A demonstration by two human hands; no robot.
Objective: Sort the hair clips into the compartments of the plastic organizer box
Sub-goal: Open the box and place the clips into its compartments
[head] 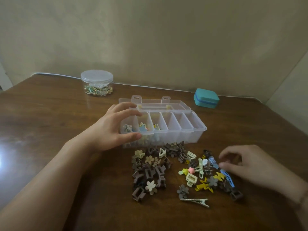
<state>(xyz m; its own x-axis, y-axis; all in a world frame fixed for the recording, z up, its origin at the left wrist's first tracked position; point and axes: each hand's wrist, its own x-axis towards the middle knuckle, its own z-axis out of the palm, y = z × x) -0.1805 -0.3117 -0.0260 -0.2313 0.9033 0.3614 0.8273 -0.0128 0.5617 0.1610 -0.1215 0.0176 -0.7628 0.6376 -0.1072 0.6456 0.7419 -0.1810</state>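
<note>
Clear plastic organizer box (pixel 191 137), glossy wooden table (pixel 66 114)

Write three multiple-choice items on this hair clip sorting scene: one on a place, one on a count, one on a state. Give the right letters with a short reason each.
1. Where does the teal case sit?
A. On the table behind the organizer box's right end
B. Inside the organizer box
C. Under the loose hair clips

2. How many compartments of the organizer box hold clips?
A. None
B. Three
C. All six

3. What state is the box's lid in?
A. Shut and latched
B. Taken off and lying on the clips
C. Open, folded back behind the box

Answers:
1 A: the case stands alone near the table's far edge.
2 B: only the three leftmost compartments show coloured clips; the other three look empty.
3 C: the lid lies back with its latch tabs pointing away, while the left hand grips the box's left end.
</note>
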